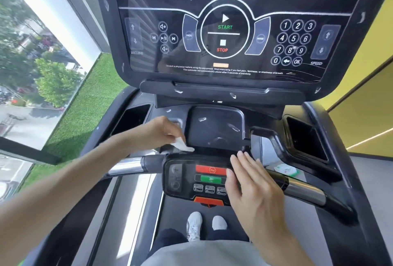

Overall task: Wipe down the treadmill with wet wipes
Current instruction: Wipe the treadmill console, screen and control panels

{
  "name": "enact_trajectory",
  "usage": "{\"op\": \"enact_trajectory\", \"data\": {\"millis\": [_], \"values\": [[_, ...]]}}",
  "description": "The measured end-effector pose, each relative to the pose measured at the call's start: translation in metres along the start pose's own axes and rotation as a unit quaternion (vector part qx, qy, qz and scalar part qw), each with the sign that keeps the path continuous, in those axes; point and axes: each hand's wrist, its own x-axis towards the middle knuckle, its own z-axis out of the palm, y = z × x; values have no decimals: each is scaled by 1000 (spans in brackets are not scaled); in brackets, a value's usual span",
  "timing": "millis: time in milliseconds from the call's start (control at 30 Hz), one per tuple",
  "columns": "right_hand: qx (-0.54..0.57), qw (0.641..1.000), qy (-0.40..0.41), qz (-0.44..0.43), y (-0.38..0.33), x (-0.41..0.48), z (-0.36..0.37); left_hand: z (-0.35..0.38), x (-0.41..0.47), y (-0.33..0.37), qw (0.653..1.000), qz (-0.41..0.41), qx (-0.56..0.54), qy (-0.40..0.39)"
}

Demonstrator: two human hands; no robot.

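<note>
I stand on a black treadmill with a big console screen showing START and STOP. My left hand grips a white wet wipe and presses it on the ledge just above the small control panel on the front handlebar. My right hand lies flat with straight fingers over the right end of that panel, partly covering its red and green buttons. A pack of wet wipes lies on the right, below the handlebar.
Chrome handlebar grips extend to both sides. Cup-holder pockets flank the centre tray. My white shoes stand on the belt. A window and green turf are at the left, a yellow wall at the right.
</note>
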Motion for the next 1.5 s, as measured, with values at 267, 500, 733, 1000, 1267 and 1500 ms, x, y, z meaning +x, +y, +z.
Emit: {"op": "enact_trajectory", "data": {"millis": [267, 500, 733, 1000, 1267, 1500], "values": [[7, 1000, 29, -5, 4, 4, 5, -5, -16, -12, 996, 23, -88, -4], [12, 999, 36, -9, 5, 6, 4, 22, 1, 20, 996, 64, -61, 12], [16, 999, 25, -13, 4, 9, 2, 12, -19, -6, 993, 75, 23, 84], [41, 999, 14, -12, 8, 11, -2, 13, 3, -5, 994, -10, 74, 77], [52, 999, 16, -1, 8, 12, -2, 21, -4, 4, 990, -40, 96, 92], [70, 997, 2, 10, 6, 15, -6, 2, -19, 34, 993, -34, 110, -2]]}}
